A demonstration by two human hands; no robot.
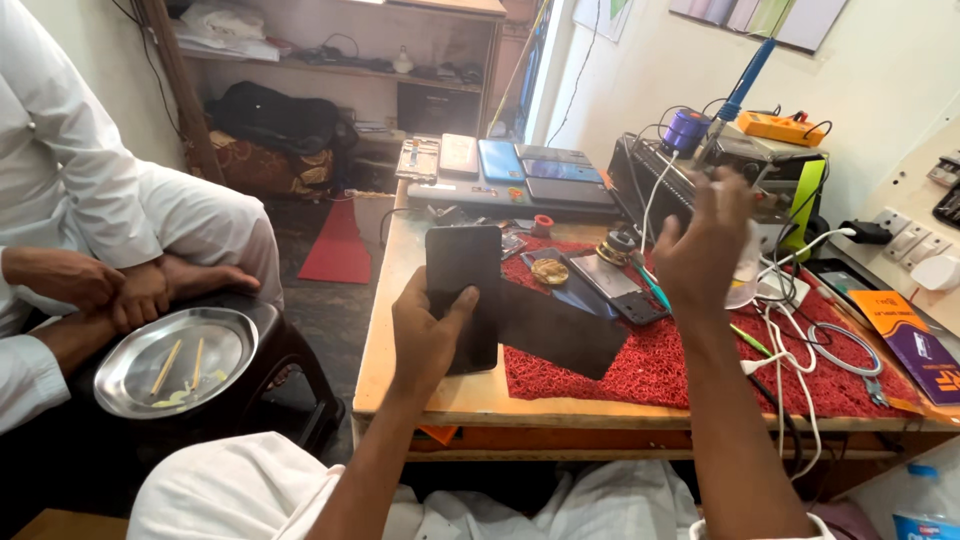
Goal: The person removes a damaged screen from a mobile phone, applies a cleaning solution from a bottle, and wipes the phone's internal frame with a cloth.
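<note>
The left hand (425, 335) grips a black phone (462, 295) upright over the bench (400, 385); the right hand (700, 245) is raised, fingers open. A firm, steady grip seems wise.

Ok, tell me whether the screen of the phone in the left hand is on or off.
Off, as far as it shows: the phone, held upright in the left hand, faces the camera with a uniformly black surface, no lit image.

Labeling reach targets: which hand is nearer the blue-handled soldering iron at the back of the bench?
Right. The right hand is raised, fingers just below the soldering iron. The left hand is down at the bench's near left side, holding a black phone.
</note>
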